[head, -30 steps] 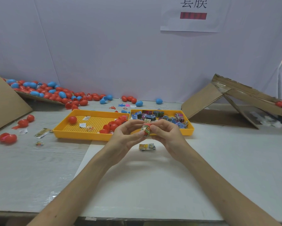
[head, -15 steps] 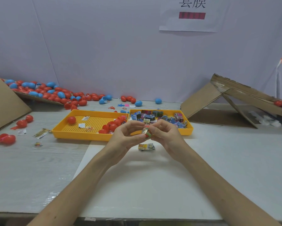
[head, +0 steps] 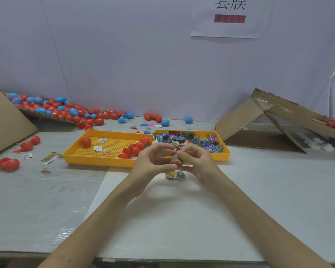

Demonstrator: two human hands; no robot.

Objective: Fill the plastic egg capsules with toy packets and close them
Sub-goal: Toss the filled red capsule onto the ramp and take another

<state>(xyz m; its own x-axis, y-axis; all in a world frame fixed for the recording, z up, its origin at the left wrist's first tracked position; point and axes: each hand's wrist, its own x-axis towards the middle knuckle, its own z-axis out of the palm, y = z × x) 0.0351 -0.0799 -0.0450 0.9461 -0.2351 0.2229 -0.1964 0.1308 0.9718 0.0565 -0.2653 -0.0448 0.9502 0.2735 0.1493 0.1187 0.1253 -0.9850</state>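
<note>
- Both forearms reach in from the near edge and converge mid-table, above the white sheet.
- Left hand (head: 151,163): palm turned right, fingers curled, thumb tip pressed on the lower side of the egg (head: 175,163); pinching it.
- Right hand (head: 198,163): palm turned left, fingers curled, index arched over the top, thumb low; grips the same egg from the right.
- The two hands' fingertips nearly meet above the egg.
- Egg: red, held clear of the table (head: 259,190), just in front of the trays.
- Its long axis is close to upright, top leaning slightly left; a packet (head: 176,158) shows at the upper end, red shell below.
- Whether the egg is closed: cannot tell, fingers hide it.
- Spare packet (head: 174,174) lies flat on the table directly under the hands.
- Left tray (head: 97,161) holds red eggs; right tray (head: 227,151) holds packets.
</note>
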